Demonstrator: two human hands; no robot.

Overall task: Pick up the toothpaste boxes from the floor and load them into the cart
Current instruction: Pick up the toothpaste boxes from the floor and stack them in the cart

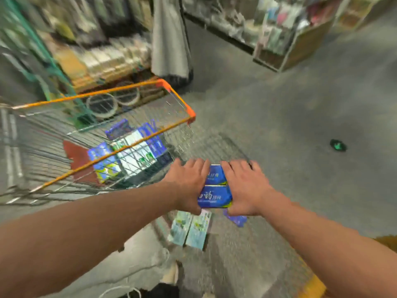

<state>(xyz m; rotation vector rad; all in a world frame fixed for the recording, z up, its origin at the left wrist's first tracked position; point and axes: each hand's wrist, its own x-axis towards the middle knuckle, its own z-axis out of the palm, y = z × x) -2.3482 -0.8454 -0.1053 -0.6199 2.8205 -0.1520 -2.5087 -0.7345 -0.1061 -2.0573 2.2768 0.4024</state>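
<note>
A stack of blue toothpaste boxes (pixel 215 191) is clamped between my left hand (pixel 189 186) and my right hand (pixel 245 188), just right of the cart. The wire cart (pixel 103 97) with orange rim stands at left and holds several blue and white toothpaste boxes (pixel 133 155). Two pale green boxes (pixel 190 230) lie on the floor below my hands. A further blue box (pixel 236 220) peeks out under my right hand. The picture is blurred by motion.
Store shelves (pixel 103 59) full of goods run behind the cart, and another shelf unit (pixel 285 35) stands at the back right. A grey pillar (pixel 169 37) rises between them. A small green-black object (pixel 338 145) lies on the grey floor at right.
</note>
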